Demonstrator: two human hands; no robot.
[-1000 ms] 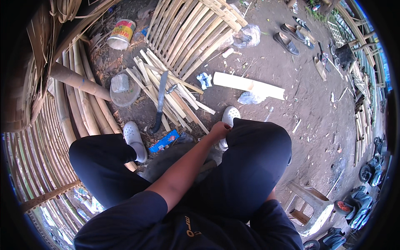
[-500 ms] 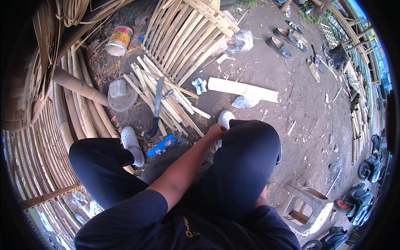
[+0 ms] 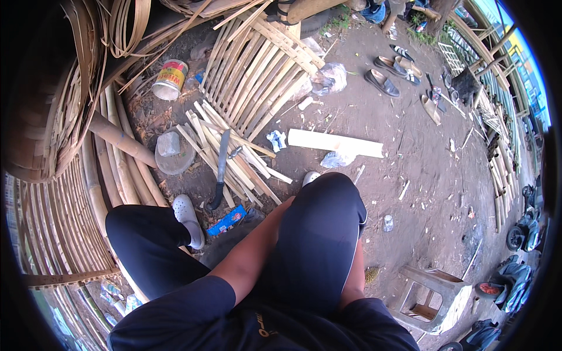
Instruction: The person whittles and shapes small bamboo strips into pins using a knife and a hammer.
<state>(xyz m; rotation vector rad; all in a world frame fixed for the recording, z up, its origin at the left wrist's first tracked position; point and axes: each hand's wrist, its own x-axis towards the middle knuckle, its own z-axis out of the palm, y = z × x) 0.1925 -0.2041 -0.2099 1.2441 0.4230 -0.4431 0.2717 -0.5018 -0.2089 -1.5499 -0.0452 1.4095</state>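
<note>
My left forearm point(image 3: 252, 260) crosses between my legs and passes behind my raised right knee point(image 3: 319, 228), which hides the left hand. Along the outer side of that leg runs my right forearm point(image 3: 353, 263); its hand is also out of sight behind the leg. What either hand holds is hidden. Ahead of my feet, a machete point(image 3: 222, 158) with a dark handle lies across a loose pile of split bamboo strips point(image 3: 252, 167). Close to my left white clog point(image 3: 187, 217) is a blue packet point(image 3: 227, 220). A wide pale piece of split bamboo point(image 3: 336, 142) lies beyond my right foot.
A slatted bamboo panel point(image 3: 257, 70) lies ahead. At the left are bamboo poles point(image 3: 120, 138), a paint bucket point(image 3: 170, 80) and a grey block point(image 3: 168, 144) on a round slab. Several shoes point(image 3: 383, 83) lie far right; a plastic stool point(image 3: 430, 295) stands near right.
My left hand, seen in front of the right knee before, has gone behind it. The right knee has shifted left, and more of my right forearm shows. The view has tilted slightly.
</note>
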